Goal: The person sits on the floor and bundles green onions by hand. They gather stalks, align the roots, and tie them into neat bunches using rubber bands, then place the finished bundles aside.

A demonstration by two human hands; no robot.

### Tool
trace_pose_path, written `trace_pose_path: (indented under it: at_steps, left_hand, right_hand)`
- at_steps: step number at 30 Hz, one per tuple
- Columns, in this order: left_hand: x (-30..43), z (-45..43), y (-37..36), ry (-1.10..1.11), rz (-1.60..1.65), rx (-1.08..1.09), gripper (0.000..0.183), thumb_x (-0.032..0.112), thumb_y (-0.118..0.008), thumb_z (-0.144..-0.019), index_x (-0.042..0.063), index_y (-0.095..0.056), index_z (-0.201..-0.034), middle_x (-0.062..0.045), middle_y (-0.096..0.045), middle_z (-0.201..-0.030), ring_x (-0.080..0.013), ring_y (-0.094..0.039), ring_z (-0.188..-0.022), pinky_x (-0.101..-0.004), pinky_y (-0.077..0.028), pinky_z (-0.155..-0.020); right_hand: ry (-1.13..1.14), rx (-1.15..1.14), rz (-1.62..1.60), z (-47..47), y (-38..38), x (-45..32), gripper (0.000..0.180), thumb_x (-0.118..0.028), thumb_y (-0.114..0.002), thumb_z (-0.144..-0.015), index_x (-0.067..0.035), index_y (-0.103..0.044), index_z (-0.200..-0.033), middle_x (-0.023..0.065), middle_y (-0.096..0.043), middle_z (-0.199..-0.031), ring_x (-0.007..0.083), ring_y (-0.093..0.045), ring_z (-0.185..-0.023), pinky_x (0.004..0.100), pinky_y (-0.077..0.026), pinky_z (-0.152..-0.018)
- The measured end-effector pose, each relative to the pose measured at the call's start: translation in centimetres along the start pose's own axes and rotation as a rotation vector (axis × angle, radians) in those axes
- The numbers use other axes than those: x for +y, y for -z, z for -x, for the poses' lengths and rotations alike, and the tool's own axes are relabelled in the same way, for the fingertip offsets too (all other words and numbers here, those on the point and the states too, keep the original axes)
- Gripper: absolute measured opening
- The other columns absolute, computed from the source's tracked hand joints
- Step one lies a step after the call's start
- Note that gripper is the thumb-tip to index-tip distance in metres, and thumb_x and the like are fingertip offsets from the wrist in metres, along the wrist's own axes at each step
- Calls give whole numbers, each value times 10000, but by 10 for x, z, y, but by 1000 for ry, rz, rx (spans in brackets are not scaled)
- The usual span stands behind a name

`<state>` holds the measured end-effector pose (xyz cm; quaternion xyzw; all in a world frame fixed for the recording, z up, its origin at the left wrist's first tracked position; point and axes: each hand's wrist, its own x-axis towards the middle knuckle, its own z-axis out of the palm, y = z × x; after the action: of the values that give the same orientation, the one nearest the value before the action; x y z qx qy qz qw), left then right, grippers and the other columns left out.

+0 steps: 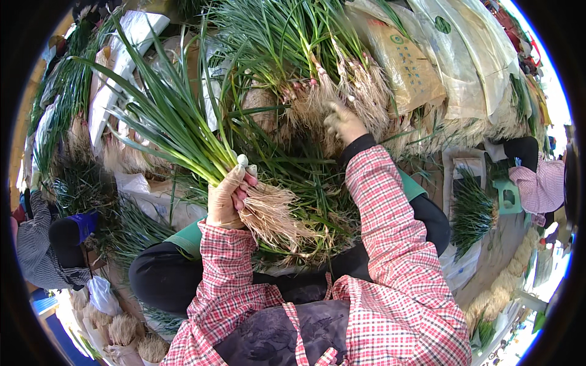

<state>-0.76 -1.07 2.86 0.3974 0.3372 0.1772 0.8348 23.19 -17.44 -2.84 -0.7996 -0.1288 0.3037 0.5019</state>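
My left hand (229, 197), in a worn pale glove with whitish fingertips, is closed around a bunch of green garlic plants (208, 160). Their leaves fan out to the upper left, and their pinkish bulbs and long pale roots (279, 215) hang out to the right of the fist. My right hand (341, 121), also gloved and slightly blurred, reaches out beside the roots of a larger pile of the same plants (316, 68). Its fingers look partly spread; whether they touch the roots cannot be told. Loose leaves and trimmings (311, 196) lie between my knees.
Plastic sacks (403, 68) cover more rooted plants at the upper right. A person in a checked top (538, 183) sits at the right by a green plastic stool (507, 196); another person (41, 242) sits at the left. Tied root bundles (122, 329) stand at the lower left.
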Motion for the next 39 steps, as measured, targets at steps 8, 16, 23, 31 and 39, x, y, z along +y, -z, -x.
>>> trace_pose_path:
  at_steps: [8,16,23,31,39]
  left_hand:
    - [-3,-22,11,-81,64,104,235,207,-655,-820,3,-629,-933,-58,-625,-678,-8,-396,-388,-121,-271,-320]
    - [-42,-22,-15,234,-7,-119,171,124,-651,-811,-17,-606,-897,-72,-620,-648,-29,-436,-380,-136,-306,-325]
    - [-85,-13,-42,343,-14,-208,166,134,-644,-823,-25,-618,-862,-69,-626,-633,-39,-473,-418,-151,-323,-356]
    - [-83,11,-18,438,47,-328,194,139,-647,-812,-21,-623,-919,-111,-642,-650,-81,-518,-404,-145,-355,-338]
    - [-68,15,9,384,86,-417,393,127,-683,-778,27,-493,-1107,-88,-622,-887,-175,-639,-730,-204,-518,-510]
  right_hand:
    - [308,111,815,-66,77,-5,280,-84,-546,-792,-118,-618,-1061,85,-657,-982,211,-618,-875,300,-482,-737]
    - [340,495,1053,-15,39,-30,295,-342,-651,-768,-51,-603,-779,153,-592,-741,329,-574,-728,427,-438,-662]
    - [447,201,695,142,-18,-27,149,-165,-687,-697,-85,-566,-728,92,-527,-706,279,-545,-708,404,-413,-645]
    - [71,-105,-318,145,-31,12,387,-395,-491,-916,-25,-579,-988,18,-567,-851,121,-520,-780,256,-433,-733]
    - [241,182,-395,77,-79,29,325,-305,-646,-830,-50,-559,-1011,42,-553,-876,157,-551,-796,288,-458,-732]
